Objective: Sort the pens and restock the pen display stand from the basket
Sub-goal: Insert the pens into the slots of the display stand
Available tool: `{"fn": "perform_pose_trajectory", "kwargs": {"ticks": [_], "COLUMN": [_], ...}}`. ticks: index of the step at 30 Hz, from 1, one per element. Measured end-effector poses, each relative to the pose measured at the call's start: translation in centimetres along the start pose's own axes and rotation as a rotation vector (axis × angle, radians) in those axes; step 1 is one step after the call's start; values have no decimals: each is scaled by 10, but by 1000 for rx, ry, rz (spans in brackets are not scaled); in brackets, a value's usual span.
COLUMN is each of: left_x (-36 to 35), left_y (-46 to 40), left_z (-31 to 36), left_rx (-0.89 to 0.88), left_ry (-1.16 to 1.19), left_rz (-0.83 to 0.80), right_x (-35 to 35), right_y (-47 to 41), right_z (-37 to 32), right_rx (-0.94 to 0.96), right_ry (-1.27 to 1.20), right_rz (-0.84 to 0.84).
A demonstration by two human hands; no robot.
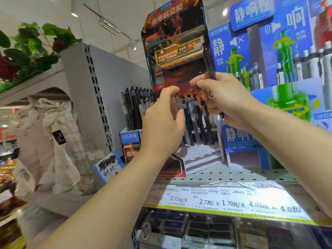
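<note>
Pinching a dark pen (210, 65) near its middle, the right hand (227, 103) holds it nearly upright in front of the pen display stand (172, 42), its top end reaching up against the printed backboard and its lower tip poking out below the palm. Just beside it the left hand (162, 121) hovers with fingers loosely spread and curved, gripping nothing — it looks ready to part or steady the standing pens (193, 119) that fill the stand's rear row. More dark pens (133, 106) crowd a compartment to the left. No basket is in view.

The risk, as I judge it, lies in the crowding: pushing the held pen down into tightly packed rows could tip neighbours forward onto the stand's bare front steps (201, 157), or drop it into the wrong group. A nudge from either wrist might also shift the light cardboard stand on the perforated shelf (233, 174).
</note>
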State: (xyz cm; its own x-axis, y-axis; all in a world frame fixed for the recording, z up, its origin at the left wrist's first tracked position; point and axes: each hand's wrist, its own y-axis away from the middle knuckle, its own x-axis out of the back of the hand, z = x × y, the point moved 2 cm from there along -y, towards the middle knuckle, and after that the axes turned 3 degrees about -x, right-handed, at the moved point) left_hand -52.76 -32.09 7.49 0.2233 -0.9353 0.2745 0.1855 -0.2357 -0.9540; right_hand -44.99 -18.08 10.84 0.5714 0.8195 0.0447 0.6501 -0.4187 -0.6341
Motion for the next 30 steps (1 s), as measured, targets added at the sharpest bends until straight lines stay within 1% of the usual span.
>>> {"fn": "perform_pose_trajectory", "kwargs": {"ticks": [4,8,14,19,23,27,28,30], "left_x": [-15,-20,-20,-18,-17,-13,-12,-12], "left_y": [1,0,4,-1,0,-9,-14,-19], "left_z": [5,5,4,0,3,5,5,8], "left_rx": [-6,29,88,71,55,126,143,148], "left_ry": [-70,-81,-115,-92,-110,-95,-105,-169], "left_rz": [-118,-143,-230,-119,-84,27,39,-10], "right_x": [2,1,2,-1,1,-2,-2,-2], "right_y": [-1,-2,-4,-5,-7,-8,-8,-9], "right_z": [1,2,1,1,2,3,3,3], "right_rx": [-10,-14,-48,-59,-67,-80,-85,-97], "right_ry": [-49,-58,-105,-111,-137,-146,-147,-167], "right_rz": [-3,-16,19,0,-8,-21,-24,-24]}}
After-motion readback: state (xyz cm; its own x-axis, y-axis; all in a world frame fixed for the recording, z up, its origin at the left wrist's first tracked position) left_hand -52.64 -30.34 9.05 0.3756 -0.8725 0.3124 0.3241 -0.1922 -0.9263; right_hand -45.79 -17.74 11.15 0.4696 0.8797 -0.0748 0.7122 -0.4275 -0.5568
